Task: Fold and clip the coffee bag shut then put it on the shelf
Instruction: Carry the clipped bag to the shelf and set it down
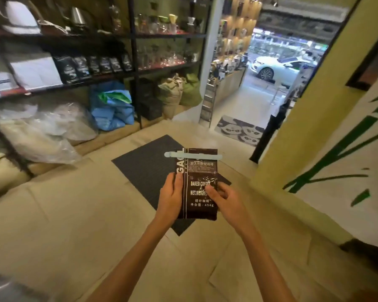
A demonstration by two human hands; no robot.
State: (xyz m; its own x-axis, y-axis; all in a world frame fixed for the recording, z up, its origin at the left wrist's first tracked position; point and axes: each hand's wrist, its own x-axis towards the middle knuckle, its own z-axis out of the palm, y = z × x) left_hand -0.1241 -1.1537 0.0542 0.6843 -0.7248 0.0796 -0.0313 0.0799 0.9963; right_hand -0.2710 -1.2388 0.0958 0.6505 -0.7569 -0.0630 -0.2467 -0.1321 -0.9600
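Observation:
A dark brown coffee bag [200, 171] with white lettering is held upright in front of me, above the floor. A pale blue-grey clip [172, 155] sits across its folded top and sticks out past the left edge. My left hand [169, 196] grips the bag's left side with the thumb on its face. My right hand [222, 198] holds the lower right side, thumb on the front. The black metal shelf [135, 73] stands at the left and back, with a row of black coffee bags [92, 67] on its middle level.
A dark mat [148, 162] lies on the tan floor under the bag. Plastic sacks [44, 127], blue bags [112, 107] and burlap sacks [172, 92] fill the shelf's lowest level. A yellow wall [303, 118] rises at the right. A panda doormat [238, 129] lies at the open doorway.

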